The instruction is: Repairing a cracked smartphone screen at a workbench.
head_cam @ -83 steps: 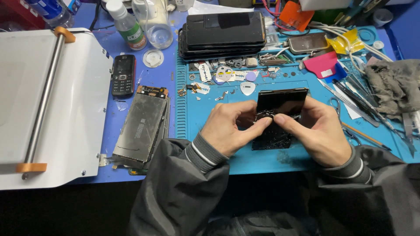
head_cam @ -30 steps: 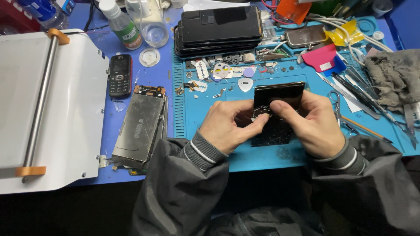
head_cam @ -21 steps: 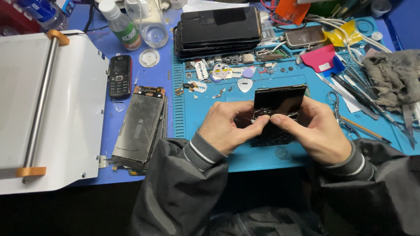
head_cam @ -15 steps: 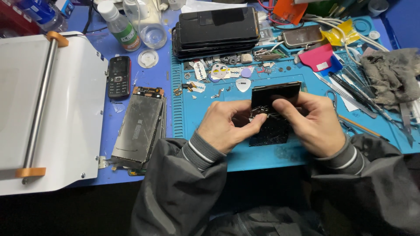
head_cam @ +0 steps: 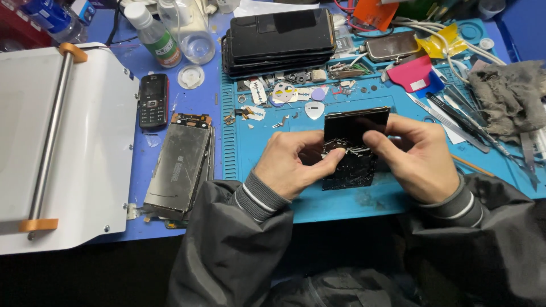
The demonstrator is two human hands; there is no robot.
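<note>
Your left hand (head_cam: 296,165) and right hand (head_cam: 418,153) both hold the cracked black phone screen (head_cam: 352,148) in a pinching grip. The screen sits over the blue mat (head_cam: 273,122) on the worktop. A stack of phones (head_cam: 278,40) lies beyond it.

My blue silicone work mat (head_cam: 318,202) carries loose screws, small brackets and a white guitar-style pick (head_cam: 314,110) near its top. Behind it sits a stack of black phones (head_cam: 278,40). Left of the mat lies a stripped phone chassis (head_cam: 179,165), with a small black keypad phone (head_cam: 153,100) above it. Far left: white laminating machine (head_cam: 85,148). Grey rag (head_cam: 506,96) at right, tweezers (head_cam: 460,116) beside it.
</note>
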